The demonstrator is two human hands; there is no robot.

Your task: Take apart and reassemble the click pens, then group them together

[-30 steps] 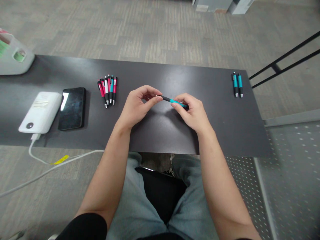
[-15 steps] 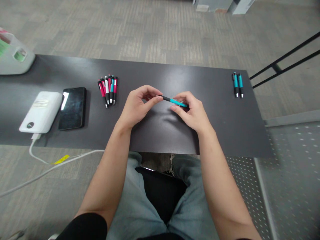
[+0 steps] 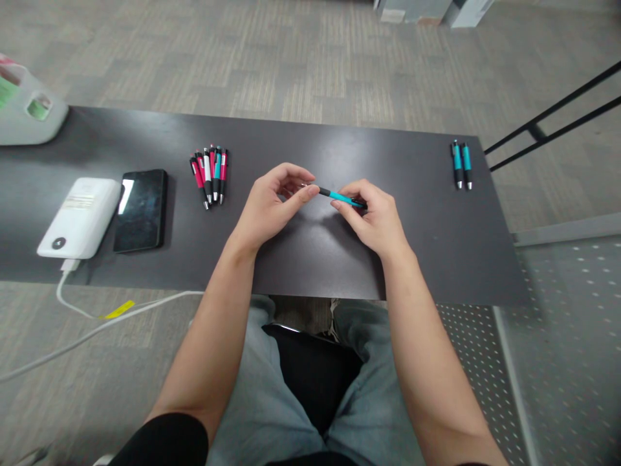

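Both hands are on one pen (image 3: 342, 197), which sits slanted between them, over the dark table (image 3: 315, 265). With thumb and fingers, the left hand (image 3: 269, 202) pinches the black end near the tip. The right hand (image 3: 372, 217) pinches the blue part, and its fingers curl around the back end. Left of the left hand, and a little farther away from the person, is a small bunch of pens (image 3: 207, 169). They are red, white and blue with black grips, and they lie close together. Farther left are a black phone (image 3: 140, 217) and a white power bank (image 3: 80, 220), side by side. A white cord (image 3: 145, 306) with a yellow tag (image 3: 119, 310) runs from the power bank, down past the near edge of the table. Far off to the left, past the phone, is a white tub (image 3: 19, 133). Something green shows through its side hole, but I cannot tell what it is. Well to the right of the right hand, two blue pens (image 3: 466, 158) lie next to each other near the table's end.
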